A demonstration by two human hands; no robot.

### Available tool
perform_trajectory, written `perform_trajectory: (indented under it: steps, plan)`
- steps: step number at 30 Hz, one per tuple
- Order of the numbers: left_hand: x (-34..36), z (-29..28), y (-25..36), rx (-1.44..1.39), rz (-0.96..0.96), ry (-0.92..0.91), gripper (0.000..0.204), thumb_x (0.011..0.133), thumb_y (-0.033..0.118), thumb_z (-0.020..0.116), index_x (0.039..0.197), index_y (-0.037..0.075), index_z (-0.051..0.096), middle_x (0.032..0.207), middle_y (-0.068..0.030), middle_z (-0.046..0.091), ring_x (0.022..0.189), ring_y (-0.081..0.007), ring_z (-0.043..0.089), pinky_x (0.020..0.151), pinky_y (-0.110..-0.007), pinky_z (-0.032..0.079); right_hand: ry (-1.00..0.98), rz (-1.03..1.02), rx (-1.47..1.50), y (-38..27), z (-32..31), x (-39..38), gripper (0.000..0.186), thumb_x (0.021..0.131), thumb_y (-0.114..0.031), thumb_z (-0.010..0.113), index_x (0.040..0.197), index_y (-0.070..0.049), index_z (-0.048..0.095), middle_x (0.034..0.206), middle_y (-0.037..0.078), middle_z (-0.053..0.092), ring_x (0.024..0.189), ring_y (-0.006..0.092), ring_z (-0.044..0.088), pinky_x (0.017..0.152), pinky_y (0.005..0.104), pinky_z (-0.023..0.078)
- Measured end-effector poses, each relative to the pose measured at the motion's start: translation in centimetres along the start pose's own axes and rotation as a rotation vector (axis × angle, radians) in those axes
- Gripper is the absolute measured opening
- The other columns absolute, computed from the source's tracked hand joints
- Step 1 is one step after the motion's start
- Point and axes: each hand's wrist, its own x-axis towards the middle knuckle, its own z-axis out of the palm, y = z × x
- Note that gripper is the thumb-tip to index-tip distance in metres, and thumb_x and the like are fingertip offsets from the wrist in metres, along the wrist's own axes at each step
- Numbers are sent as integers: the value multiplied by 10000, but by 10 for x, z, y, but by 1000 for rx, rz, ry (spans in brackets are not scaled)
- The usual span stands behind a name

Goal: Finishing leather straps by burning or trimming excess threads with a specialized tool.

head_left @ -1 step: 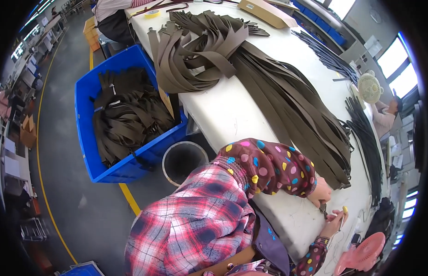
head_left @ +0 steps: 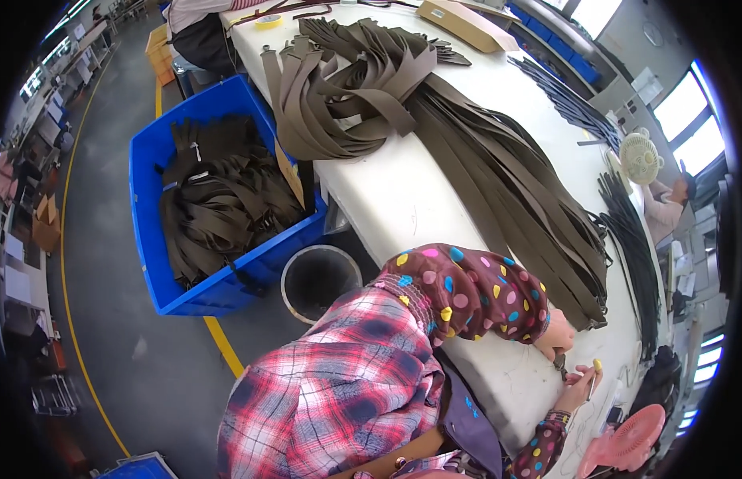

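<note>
Two hands meet over the worktop [head_left: 387, 195], beside the ends of long brown straps [head_left: 511, 180].
The right hand [head_left: 577, 389] has its grip closed around a slim yellow-ended tool [head_left: 597, 365], its yellow end standing up above the fingers. The left hand [head_left: 556, 335] bends its fingers down toward a small dark piece [head_left: 561, 366], which lies between the two hands; whether that left grip is closed on it, I cannot tell (the piece is tiny and partly hidden). The straps stretch along the worktop from a looped pile, their near ends just beyond the left hand. A pink fan [head_left: 633, 435] stands near the right hand, and a blue bin [head_left: 148, 247] full of dark straps sits beside the worktop.
</note>
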Motion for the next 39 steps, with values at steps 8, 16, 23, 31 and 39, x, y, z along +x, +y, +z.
perform_trajectory:
  steps: [8, 16, 23, 31, 39]
  plan:
    - [56, 15, -44, 59, -110, 36, 222, 743, 374, 646, 870, 192, 648, 969, -23, 600, 888, -228, 616, 731, -388, 484, 40, -29, 21, 22, -3, 52, 278, 976, -295, 442, 1160, -87, 459, 848, -4, 537, 546, 43, 443, 483, 179, 351]
    - [69, 17, -50, 95, -155, 12, 222, 751, 382, 644, 887, 206, 656, 984, -30, 603, 921, -225, 618, 741, -387, 483, 59, -99, -2, 35, -8, 61, 289, 955, -267, 462, 1184, -91, 456, 858, 1, 519, 543, 47, 435, 470, 173, 321]
    - [65, 14, -52, 81, -192, -12, 217, 747, 384, 645, 877, 211, 655, 978, -31, 600, 894, -230, 622, 739, -388, 484, 57, -90, -24, 30, -5, 60, 259, 926, -209, 484, 1152, -86, 461, 877, 5, 549, 566, 57, 456, 512, 192, 362]
    - [56, 12, -33, 12, -108, 61, 177, 750, 318, 654, 855, 175, 655, 913, -57, 603, 848, -252, 626, 678, -386, 502, 137, -89, 9, 41, -24, 54, 293, 906, -145, 486, 1184, -62, 449, 817, 18, 523, 534, 55, 431, 459, 190, 336]
    - [15, -15, -26, 18, -161, 0, 209, 841, 265, 612, 995, 126, 583, 992, -65, 568, 860, -255, 603, 712, -370, 492, 65, -46, 120, 15, 0, 35, 289, 921, -124, 493, 1197, -50, 449, 858, 29, 577, 594, 57, 514, 500, 175, 398]
